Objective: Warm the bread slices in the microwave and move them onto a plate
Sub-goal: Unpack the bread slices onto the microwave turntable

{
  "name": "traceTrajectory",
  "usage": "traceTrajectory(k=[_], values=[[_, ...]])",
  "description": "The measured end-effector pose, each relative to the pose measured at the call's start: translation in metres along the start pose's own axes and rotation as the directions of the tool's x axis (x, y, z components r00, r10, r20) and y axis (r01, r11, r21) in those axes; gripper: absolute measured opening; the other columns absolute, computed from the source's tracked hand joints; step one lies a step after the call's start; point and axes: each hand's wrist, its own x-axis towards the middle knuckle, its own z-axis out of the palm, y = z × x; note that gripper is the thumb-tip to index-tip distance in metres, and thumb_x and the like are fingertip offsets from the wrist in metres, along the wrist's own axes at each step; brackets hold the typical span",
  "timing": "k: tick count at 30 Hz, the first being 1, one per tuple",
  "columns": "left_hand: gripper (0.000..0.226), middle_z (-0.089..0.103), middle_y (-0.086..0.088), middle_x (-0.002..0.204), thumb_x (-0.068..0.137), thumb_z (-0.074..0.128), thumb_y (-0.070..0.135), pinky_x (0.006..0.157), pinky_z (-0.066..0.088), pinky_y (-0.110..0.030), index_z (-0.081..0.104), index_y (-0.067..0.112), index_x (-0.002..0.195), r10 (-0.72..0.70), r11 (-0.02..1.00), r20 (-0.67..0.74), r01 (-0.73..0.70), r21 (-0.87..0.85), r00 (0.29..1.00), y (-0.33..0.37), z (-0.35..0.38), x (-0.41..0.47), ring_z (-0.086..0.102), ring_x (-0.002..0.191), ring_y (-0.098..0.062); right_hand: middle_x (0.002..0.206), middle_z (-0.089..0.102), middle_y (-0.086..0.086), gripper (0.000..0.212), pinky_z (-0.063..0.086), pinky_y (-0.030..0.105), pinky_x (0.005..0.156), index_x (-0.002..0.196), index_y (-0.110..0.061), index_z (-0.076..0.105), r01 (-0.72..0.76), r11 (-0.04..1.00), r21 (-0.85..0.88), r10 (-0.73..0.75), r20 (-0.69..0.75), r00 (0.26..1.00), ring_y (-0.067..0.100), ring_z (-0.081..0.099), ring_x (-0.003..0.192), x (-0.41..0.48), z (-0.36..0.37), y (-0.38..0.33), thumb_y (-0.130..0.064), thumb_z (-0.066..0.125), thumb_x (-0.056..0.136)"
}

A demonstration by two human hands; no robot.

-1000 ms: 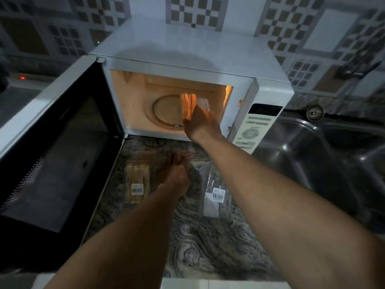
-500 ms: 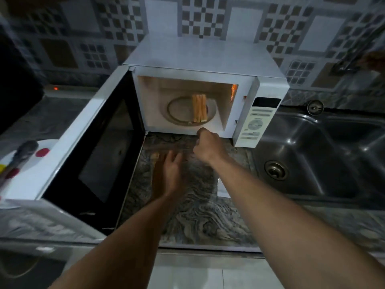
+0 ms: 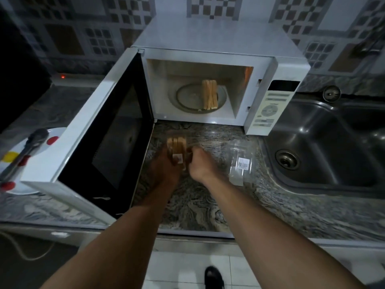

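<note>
Bread slices (image 3: 210,94) inside open microwave (image 3: 218,65)

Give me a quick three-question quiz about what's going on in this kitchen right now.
1. True or false: the microwave door is shut.
2. Where do the bread slices inside the microwave stand: A) on the turntable, B) on the plate, C) in the sink?
3. What do the left hand and right hand meet on?

Key: 1 false. 2 A. 3 The clear bread pack on the counter.
</note>
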Motion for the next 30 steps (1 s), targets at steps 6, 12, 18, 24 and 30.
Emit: traceTrajectory(k=[6,12,18,24,30], values=[[0.046,0.067,-0.013,0.120,0.083,0.067,0.010,0.088,0.044,-0.032,0.060,0.017,0.128,0.019,0.990,0.101,-0.005,-0.138,0.995,-0.004,0.007,0.004,0.061,0.110,-0.032,0.112,0.066,0.017,0.030,0.052,0.036,0.083,0.117,-0.010,0.061,-0.021,0.998,-0.065,0.019,-0.038,0.999,0.037,0.061,0.107,-0.002,0.002,0.018,-0.002,0.060,0.088],[0.043,0.069,-0.008,0.117,0.084,0.073,0.017,0.089,0.046,-0.028,0.064,0.017,0.125,0.012,0.985,0.128,0.011,-0.173,0.992,-0.008,0.012,0.010,0.064,0.108,-0.028,0.137,0.045,0.015,0.068,0.049,0.039,0.092,0.146,-0.014,0.039,0.013,0.983,-0.184,-0.033,-0.106,0.994,0.036,0.051,0.120,-0.010,0.009,0.028,0.003,0.062,0.085],[0.038,0.067,-0.009,0.124,0.092,0.066,0.020,0.094,0.047,-0.032,0.063,0.020,0.130,0.073,0.987,0.172,-0.046,-0.156,0.982,-0.011,0.011,0.011,0.062,0.111,-0.029,0.126,0.050,0.015,0.037,0.043,0.038,0.102,0.119,-0.002,0.062,0.216,0.884,-0.415,-0.246,-0.020,0.969,0.034,0.043,0.123,-0.018,0.011,0.034,-0.003,0.061,0.083],[0.027,0.071,-0.009,0.110,0.086,0.066,0.020,0.090,0.054,-0.044,0.069,0.018,0.112,-0.089,0.959,0.165,0.130,-0.254,0.982,-0.017,0.013,0.010,0.066,0.099,-0.027,0.116,0.060,0.016,0.021,0.046,0.038,0.093,0.107,-0.001,0.067,0.284,0.858,-0.428,-0.285,0.062,0.956,0.032,0.050,0.116,-0.017,0.010,0.030,-0.001,0.059,0.088],[0.035,0.074,-0.001,0.092,0.067,0.054,0.025,0.081,0.059,-0.047,0.069,0.048,0.088,-0.084,0.906,0.178,0.150,-0.396,0.980,-0.038,0.021,0.010,0.070,0.089,-0.027,0.111,0.064,0.019,0.024,0.055,0.038,0.085,0.109,-0.006,0.068,0.108,0.950,-0.292,-0.086,0.086,0.993,0.036,0.062,0.102,-0.005,0.001,0.020,-0.008,0.062,0.085]])
